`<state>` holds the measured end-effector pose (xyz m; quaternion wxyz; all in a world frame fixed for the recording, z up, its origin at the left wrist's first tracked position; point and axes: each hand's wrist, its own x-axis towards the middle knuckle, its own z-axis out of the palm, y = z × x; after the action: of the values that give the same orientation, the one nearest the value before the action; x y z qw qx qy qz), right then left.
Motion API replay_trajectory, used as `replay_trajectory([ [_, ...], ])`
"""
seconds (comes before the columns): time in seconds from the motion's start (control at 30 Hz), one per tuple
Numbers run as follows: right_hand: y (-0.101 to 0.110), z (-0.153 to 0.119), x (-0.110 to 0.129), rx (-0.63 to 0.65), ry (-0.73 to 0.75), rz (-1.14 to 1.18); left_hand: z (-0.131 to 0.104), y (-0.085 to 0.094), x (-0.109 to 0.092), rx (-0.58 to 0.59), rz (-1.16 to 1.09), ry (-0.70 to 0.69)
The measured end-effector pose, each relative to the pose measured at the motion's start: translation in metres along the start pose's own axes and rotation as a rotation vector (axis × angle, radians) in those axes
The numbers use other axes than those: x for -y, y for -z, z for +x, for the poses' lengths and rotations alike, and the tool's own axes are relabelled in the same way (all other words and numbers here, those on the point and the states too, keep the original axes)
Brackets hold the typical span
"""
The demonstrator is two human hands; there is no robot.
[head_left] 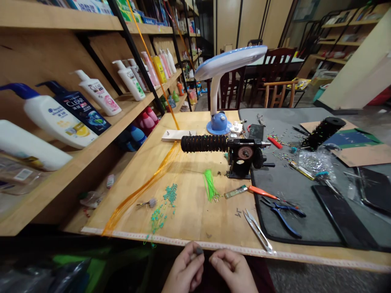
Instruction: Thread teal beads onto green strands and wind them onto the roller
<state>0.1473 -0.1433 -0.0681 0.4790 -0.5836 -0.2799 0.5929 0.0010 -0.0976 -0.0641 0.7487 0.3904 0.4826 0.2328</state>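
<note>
Both hands are side by side just below the table's front edge, slightly apart. My left hand (187, 267) is closed, with a small dark grey piece (199, 251) pinched at its fingertips. My right hand (232, 268) has thumb and forefinger pressed together; anything between them is too small to make out. Beyond the hands, a measuring tape strip (210, 245) runs along the table edge. Further back stand a black winding device (241, 156) and its dark ribbed roller (204, 143). Green strands (210, 186) and turquoise beads (170, 193) lie on the wood.
Silver snips (257, 230), blue-handled pliers (284, 215) and an orange-handled tool (262, 191) lie to the right. Orange threads (143, 183) cross the table's left side. A blue and white lamp (218, 122) stands at the back. Shelves with bottles (100, 93) line the left.
</note>
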Motion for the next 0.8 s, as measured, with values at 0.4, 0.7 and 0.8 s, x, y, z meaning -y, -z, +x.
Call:
replay_trajectory([
  [0.4, 0.000, 0.004, -0.018, 0.157, -0.043, -0.037, -0.003, -0.004, -0.005, 0.001, -0.029, 0.005],
  [0.7, -0.007, 0.010, -0.022, 0.173, -0.086, 0.013, 0.000, -0.005, -0.003, -0.052, -0.008, -0.021],
  [0.8, -0.007, 0.012, -0.023, 0.174, -0.099, -0.003, 0.001, -0.005, 0.000, -0.056, -0.018, -0.044],
])
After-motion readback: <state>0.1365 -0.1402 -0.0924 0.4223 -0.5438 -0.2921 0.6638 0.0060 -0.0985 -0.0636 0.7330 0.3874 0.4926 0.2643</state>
